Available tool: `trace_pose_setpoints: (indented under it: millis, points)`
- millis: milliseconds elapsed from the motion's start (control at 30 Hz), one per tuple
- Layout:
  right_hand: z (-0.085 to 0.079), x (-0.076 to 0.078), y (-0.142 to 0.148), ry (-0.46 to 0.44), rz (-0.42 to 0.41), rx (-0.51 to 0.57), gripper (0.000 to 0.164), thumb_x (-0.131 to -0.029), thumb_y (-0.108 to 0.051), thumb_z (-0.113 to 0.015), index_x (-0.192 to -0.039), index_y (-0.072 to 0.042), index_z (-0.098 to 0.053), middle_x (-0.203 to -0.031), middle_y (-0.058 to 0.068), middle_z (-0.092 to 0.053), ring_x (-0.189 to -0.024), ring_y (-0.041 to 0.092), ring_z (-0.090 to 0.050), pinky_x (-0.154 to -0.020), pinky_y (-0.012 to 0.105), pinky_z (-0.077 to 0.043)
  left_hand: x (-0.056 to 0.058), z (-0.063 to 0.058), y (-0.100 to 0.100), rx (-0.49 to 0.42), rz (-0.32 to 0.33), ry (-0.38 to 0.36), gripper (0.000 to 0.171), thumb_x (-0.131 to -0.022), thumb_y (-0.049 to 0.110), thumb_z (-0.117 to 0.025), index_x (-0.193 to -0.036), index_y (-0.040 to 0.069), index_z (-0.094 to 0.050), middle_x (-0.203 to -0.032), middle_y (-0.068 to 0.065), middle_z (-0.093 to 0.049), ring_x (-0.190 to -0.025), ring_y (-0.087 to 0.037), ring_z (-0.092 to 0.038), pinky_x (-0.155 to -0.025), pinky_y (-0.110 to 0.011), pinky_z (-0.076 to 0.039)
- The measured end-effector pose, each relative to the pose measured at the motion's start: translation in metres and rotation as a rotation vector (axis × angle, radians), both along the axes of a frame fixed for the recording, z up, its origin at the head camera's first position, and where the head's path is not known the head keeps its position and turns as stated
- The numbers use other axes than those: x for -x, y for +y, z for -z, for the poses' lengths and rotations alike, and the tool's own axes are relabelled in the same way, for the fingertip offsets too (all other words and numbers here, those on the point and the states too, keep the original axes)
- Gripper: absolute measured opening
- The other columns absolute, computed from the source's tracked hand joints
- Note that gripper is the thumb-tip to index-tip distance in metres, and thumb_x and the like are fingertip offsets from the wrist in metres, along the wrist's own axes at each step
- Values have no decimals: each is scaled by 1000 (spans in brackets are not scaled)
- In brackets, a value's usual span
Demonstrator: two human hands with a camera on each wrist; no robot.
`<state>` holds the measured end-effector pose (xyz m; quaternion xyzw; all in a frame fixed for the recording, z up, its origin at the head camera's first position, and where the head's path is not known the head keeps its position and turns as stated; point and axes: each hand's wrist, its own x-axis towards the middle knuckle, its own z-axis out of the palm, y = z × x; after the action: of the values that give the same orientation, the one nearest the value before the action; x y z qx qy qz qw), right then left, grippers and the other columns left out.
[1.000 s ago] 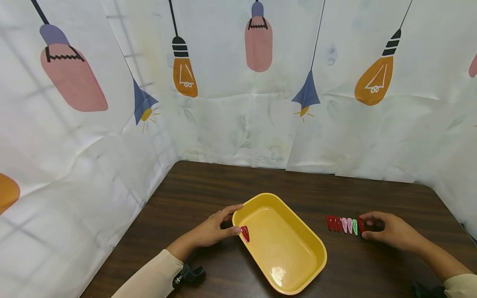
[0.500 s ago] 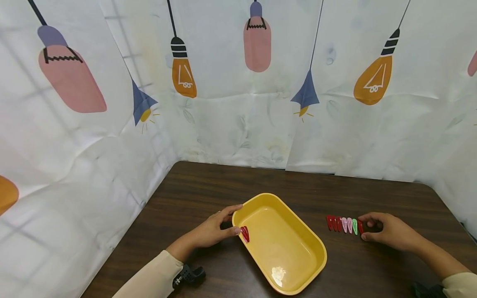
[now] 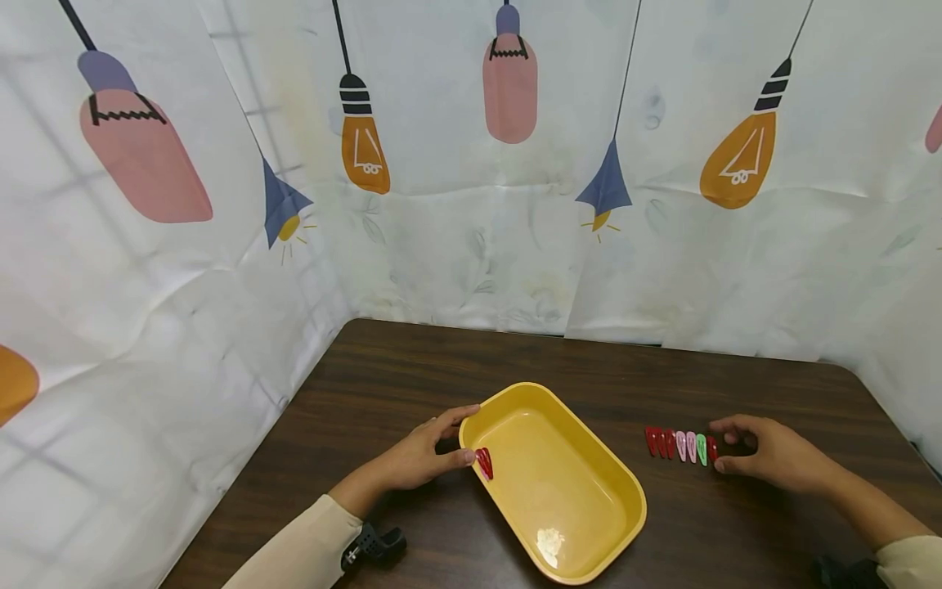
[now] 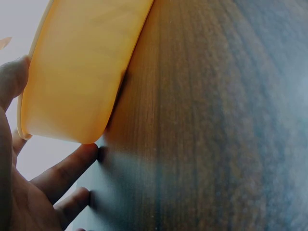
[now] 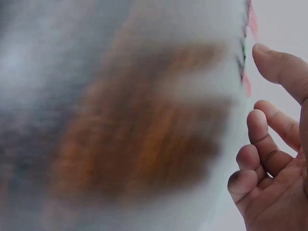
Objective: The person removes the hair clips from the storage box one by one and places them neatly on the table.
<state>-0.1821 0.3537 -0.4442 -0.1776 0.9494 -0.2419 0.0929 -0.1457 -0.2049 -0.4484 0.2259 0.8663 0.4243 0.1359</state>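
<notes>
A yellow tray [image 3: 567, 474] lies on the dark wooden table. My left hand [image 3: 412, 454] holds its left end, thumb at the rim by some red hair clips [image 3: 483, 463] inside the tray, with a bit of pink showing below them. In the left wrist view, fingertips touch the tray's outer wall [image 4: 82, 77]. To the right, snap hair clips lie side by side: several red, pink clips [image 3: 686, 446], a green clip [image 3: 702, 449], and a red clip [image 3: 712, 448] at the right end. Around that end clip is my right hand [image 3: 780, 458], thumb and fingers spread apart.
A white curtain [image 3: 456, 245] printed with lamps and bulbs hangs behind and left of the table [image 3: 441, 352]. A black strap device [image 3: 374, 544] is on the left wrist, another dark one [image 3: 846, 573] by the right wrist.
The right hand's fingers have loosened slightly at the end red clip, which now lies a little more in line with the row. The left hand and tray stay where they were.
</notes>
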Motion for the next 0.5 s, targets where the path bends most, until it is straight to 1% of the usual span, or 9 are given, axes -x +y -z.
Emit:
trace_pose_setpoints:
  millis: [100, 233, 333, 500]
  points:
    - [-6, 3, -2, 20, -16, 3, 67, -84, -47, -83, -132, -5, -64, -109, 2, -63, -101, 23, -60, -78, 42, -52, 0, 1, 0, 6, -2, 4, 68, -99, 43, -68, -158, 36, -34, -153, -3, -45, -132, -22, -55, -109, -64, -34]
    - [-15, 7, -8, 47, -29, 21, 70, -84, -42, -85, -135, -2, -61, -114, 6, -65, -106, 34, -62, -80, 54, -52, 0, 2, -1, 10, -4, 7, 68, -99, 44, -67, -158, 37, -34, -153, -2, -46, -132, -21, -55, -109, -64, -34]
    - [-20, 10, -13, 69, -34, 15, 72, -83, -42, -86, -137, -2, -60, -116, 8, -67, -109, 36, -62, -83, 56, -52, 1, 2, -1, 16, -6, 10, 68, -100, 45, -67, -158, 37, -34, -153, -3, -45, -132, -22, -55, -109, -64, -35]
    - [-31, 14, -19, 85, -72, 11, 72, -84, -42, -85, -138, -1, -59, -120, 12, -68, -111, 38, -62, -84, 57, -52, 1, 3, -1, 15, -1, 11, 67, -100, 44, -67, -158, 36, -34, -154, -3, -44, -132, -23, -55, -109, -63, -36]
